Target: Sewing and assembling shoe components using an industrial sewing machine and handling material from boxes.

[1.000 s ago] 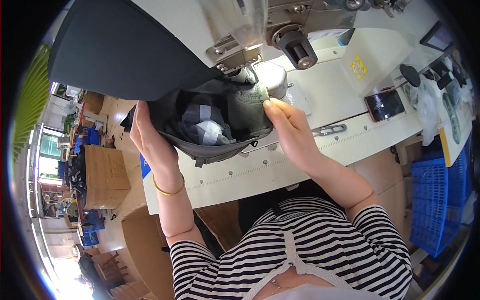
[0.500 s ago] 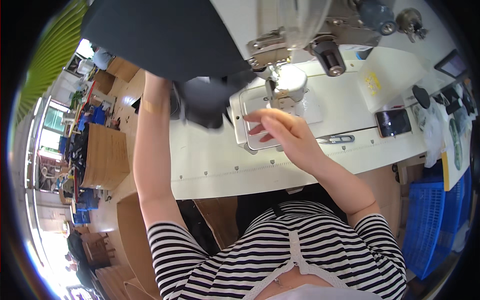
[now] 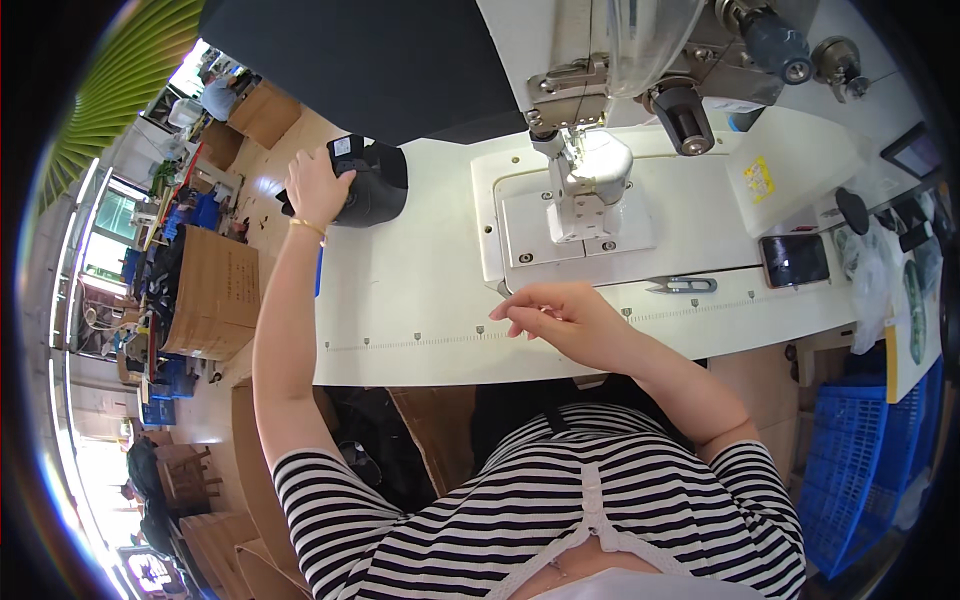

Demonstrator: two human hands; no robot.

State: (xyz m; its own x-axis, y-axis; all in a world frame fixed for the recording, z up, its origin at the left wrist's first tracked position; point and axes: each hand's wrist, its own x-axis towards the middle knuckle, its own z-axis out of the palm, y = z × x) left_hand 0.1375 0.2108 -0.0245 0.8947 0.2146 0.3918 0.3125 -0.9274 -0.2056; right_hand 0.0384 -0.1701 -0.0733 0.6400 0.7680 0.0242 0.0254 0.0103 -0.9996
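At the left end of the white sewing table (image 3: 400,300), my left hand (image 3: 318,187) is closed on the edge of a black cap-like piece (image 3: 380,190) with a small white label. My thumb lies on its near side; the other fingers are partly hidden. My right hand (image 3: 565,318) hovers over the table's front, in front of the sewing machine's needle area (image 3: 580,200). Its fingers are loosely curled and slightly apart, with nothing seen in them. No fabric shows under the presser foot.
A large dark panel (image 3: 370,70) covers the upper left. Thread snips (image 3: 683,285) and a phone (image 3: 795,260) lie to the right, near a clear plastic bag (image 3: 862,280). Blue crates (image 3: 850,470) stand low at right, cardboard boxes (image 3: 215,290) at left.
My left hand has carried the black piece leftward, away from the machine, to the table's left end. My right hand has drawn back nearer to me from the needle plate.
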